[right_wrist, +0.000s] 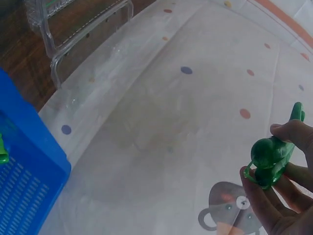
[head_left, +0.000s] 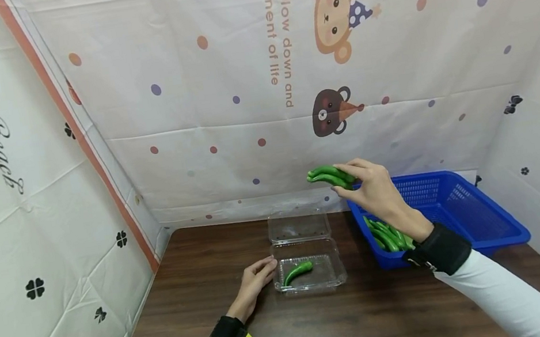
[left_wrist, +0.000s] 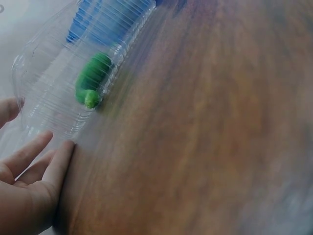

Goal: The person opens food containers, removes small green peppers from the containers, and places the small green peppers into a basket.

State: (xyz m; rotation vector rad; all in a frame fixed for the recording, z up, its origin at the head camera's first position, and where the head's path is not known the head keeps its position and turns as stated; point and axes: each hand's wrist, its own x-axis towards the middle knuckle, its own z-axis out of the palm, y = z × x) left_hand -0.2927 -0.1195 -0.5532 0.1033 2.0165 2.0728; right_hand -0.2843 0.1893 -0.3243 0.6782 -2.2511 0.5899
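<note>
Two green chili peppers (head_left: 329,176) are pinched between the thumb and fingers of my right hand (head_left: 375,188), raised above the near-left part of a blue basket. The right wrist view shows these peppers (right_wrist: 269,159) side by side in the fingers. My left hand (head_left: 255,284) rests on the table, its extended fingertips touching the left side of a clear plastic clamshell box (head_left: 327,270). Inside that box lies one curved green chili pepper (head_left: 298,271), also visible through the wall in the left wrist view. The box's lid (head_left: 298,226) stands folded back behind it.
The blue plastic basket (head_left: 470,208) stands right of the box, with several green chili peppers (head_left: 387,235) at its left end. Underneath is a dark wood-grain table (head_left: 201,266). Printed white cloth (head_left: 197,103) hangs behind it and along both sides.
</note>
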